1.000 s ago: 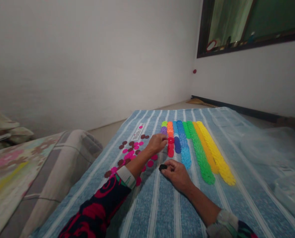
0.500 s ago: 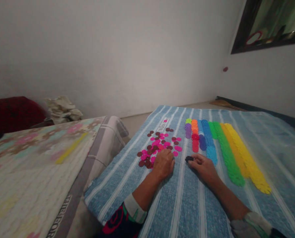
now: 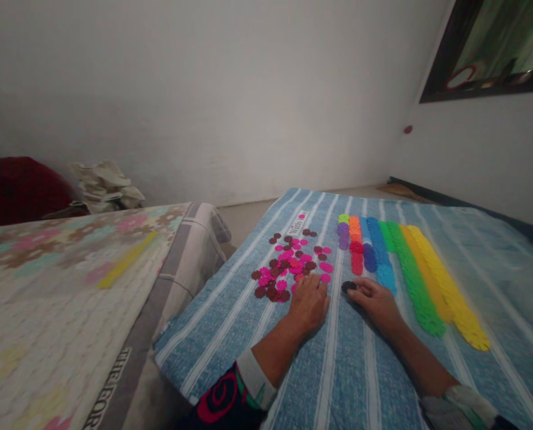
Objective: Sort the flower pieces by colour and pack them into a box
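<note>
My right hand point(image 3: 376, 301) pinches a black, scallop-edged disc point(image 3: 348, 286) between thumb and fingertips, low over the blue striped cloth point(image 3: 293, 382). To its left, my left hand point(image 3: 310, 303) is curled palm down at the near right edge of a loose spread of pink discs point(image 3: 288, 255) and brown discs point(image 3: 272, 293). Its fingers are bent close together, and whatever they hold, if anything, is hidden. One pink disc point(image 3: 325, 278) lies just beyond its fingertips.
Right of the spread, overlapping discs form rows: purple point(image 3: 343, 236), red point(image 3: 357, 263), blue point(image 3: 378, 242), green point(image 3: 416, 289) and yellow point(image 3: 455, 292). A second, patterned surface point(image 3: 69, 334) with a yellow strip point(image 3: 127, 260) stands at the left. A wall point(image 3: 248, 101) rises behind.
My left hand has drawn slightly right and toward me, away from the pink and brown discs. My right hand still pinches the black disc at nearly the same place. The view has shifted slightly.
</note>
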`<state>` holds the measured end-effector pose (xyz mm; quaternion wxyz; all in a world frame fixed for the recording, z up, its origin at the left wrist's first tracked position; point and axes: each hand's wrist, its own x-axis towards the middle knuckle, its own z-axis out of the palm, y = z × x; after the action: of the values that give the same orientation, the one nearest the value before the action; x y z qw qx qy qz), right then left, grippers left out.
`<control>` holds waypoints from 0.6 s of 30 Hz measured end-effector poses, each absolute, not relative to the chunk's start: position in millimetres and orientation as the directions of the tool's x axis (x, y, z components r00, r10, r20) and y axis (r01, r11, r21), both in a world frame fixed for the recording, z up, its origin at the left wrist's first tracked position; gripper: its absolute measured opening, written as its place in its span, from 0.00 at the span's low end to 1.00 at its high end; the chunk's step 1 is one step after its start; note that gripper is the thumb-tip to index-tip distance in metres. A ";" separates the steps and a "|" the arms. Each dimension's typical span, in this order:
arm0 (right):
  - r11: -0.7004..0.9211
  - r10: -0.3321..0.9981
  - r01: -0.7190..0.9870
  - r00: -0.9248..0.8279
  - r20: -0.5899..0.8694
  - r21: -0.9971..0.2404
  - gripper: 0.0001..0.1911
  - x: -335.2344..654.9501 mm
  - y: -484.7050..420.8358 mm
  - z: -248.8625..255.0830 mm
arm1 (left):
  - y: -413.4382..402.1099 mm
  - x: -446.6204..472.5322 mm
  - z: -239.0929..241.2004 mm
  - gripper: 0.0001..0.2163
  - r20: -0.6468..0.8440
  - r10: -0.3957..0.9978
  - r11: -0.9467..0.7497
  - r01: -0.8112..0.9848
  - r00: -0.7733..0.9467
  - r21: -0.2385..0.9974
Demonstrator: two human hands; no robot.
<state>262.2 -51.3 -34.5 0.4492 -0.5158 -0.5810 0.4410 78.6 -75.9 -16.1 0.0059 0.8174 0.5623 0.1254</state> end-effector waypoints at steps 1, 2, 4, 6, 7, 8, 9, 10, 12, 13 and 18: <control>0.074 0.996 0.198 -0.063 0.062 -0.977 0.15 262.3 -51.4 -34.7 | -76.8 80.7 -18.0 0.11 0.217 0.915 -0.375 0.916 0.341 0.143; 0.067 0.996 0.192 -0.065 0.055 -0.979 0.15 262.4 -51.4 -35.1 | -77.8 83.2 -20.1 0.10 0.234 0.907 -0.385 0.913 0.349 0.131; 0.055 0.996 0.170 -0.074 0.042 -0.984 0.15 262.7 -51.2 -36.4 | -79.8 88.6 -24.4 0.10 0.255 0.890 -0.415 0.903 0.379 0.107; 0.053 0.996 0.150 -0.084 0.041 -0.987 0.16 263.0 -50.6 -38.2 | -81.1 92.6 -27.4 0.10 0.256 0.872 -0.454 0.886 0.418 0.098; 0.055 0.995 0.146 -0.088 0.042 -0.988 0.16 263.2 -50.2 -39.1 | -81.3 93.7 -28.2 0.10 0.255 0.864 -0.471 0.876 0.434 0.105; 0.056 0.995 0.146 -0.089 0.043 -0.988 0.16 263.4 -49.7 -39.8 | -81.1 94.0 -28.6 0.09 0.257 0.857 -0.486 0.866 0.446 0.118; 0.055 0.995 0.145 -0.088 0.043 -0.988 0.16 263.4 -49.1 -40.2 | -80.5 93.6 -28.6 0.09 0.264 0.850 -0.500 0.855 0.455 0.136; 0.054 0.995 0.143 -0.088 0.041 -0.988 0.16 263.4 -48.6 -40.3 | -79.5 92.6 -28.4 0.08 0.277 0.844 -0.513 0.844 0.460 0.160; 0.048 0.996 0.131 -0.084 0.038 -0.990 0.15 263.0 -47.5 -39.5 | -76.6 90.0 -28.5 0.08 0.324 0.834 -0.526 0.820 0.445 0.228; 0.050 0.995 0.127 -0.090 0.038 -0.991 0.15 262.8 -47.0 -38.8 | -74.9 88.8 -29.0 0.07 0.354 0.833 -0.526 0.808 0.426 0.267; 0.090 0.990 0.117 -0.119 0.076 -0.989 0.13 261.3 -45.9 -35.0 | -68.9 90.2 -34.5 0.12 0.475 0.841 -0.497 0.716 0.259 0.490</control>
<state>261.3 -45.9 -35.0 0.4595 -0.4791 -0.5776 0.4751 90.2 -68.9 -34.5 0.0878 0.7885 0.4938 0.3561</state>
